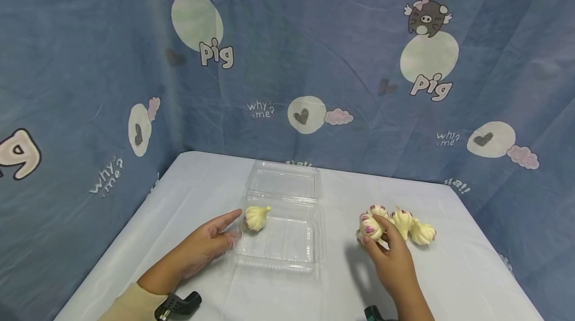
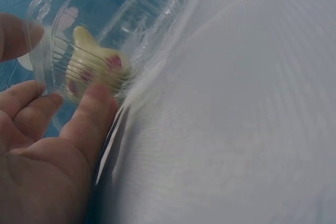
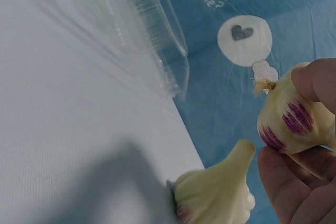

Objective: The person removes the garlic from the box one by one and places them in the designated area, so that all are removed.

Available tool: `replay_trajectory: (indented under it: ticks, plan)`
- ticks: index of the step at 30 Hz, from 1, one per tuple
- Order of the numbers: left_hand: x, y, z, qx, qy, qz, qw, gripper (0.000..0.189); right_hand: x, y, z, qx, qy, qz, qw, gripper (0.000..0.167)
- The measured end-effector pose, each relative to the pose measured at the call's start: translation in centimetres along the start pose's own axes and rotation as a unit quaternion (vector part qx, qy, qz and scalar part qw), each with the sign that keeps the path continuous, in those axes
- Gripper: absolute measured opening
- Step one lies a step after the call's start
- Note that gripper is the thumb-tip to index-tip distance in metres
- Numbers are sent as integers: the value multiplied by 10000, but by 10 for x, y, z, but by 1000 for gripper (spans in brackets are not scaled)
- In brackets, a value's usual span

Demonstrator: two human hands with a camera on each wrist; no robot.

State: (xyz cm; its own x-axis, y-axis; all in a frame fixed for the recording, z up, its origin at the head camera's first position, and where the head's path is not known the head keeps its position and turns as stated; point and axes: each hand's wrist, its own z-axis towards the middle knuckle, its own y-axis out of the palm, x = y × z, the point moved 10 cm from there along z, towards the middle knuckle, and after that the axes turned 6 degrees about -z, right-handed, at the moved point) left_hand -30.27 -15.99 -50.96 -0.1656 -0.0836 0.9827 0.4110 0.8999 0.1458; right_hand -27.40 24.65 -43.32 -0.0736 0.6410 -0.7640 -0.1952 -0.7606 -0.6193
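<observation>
A clear plastic clamshell box (image 1: 278, 262) lies with its lid spread backward, a pale garlic bulb (image 1: 256, 218) inside its left end. My left hand (image 1: 203, 247) reaches to the box's left side; its rather straight fingers (image 2: 89, 114) touch the ribbed wall, behind which the bulb shows purple patches. Over at the right, my right hand (image 1: 393, 256) pinches a purple-streaked garlic bulb (image 3: 294, 116) between thumb and fingers. Close by that hand are more garlic bulbs (image 1: 423, 232), partly hidden behind the held one. In the right wrist view, another bulb (image 3: 215, 192) sits below it.
White cloth covers the table (image 1: 215, 171). A blue patterned curtain (image 1: 287, 61) rises behind it and along the left side. The raised lid (image 1: 284, 182) of the box extends toward the back edge. Dark wrist devices (image 1: 177, 306) sit near both wrists.
</observation>
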Motion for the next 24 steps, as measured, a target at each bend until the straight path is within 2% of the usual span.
replay_trajectory:
  ticks: [15,24]
  plan:
    - [0,-1,1,-43,-26,11,10000,77,9,-9,-1,191,-83,-54,9998,57]
    - [0,-1,-1,82,-64,26,9999,75,18,-16,-3,156,120,-225,9996,59]
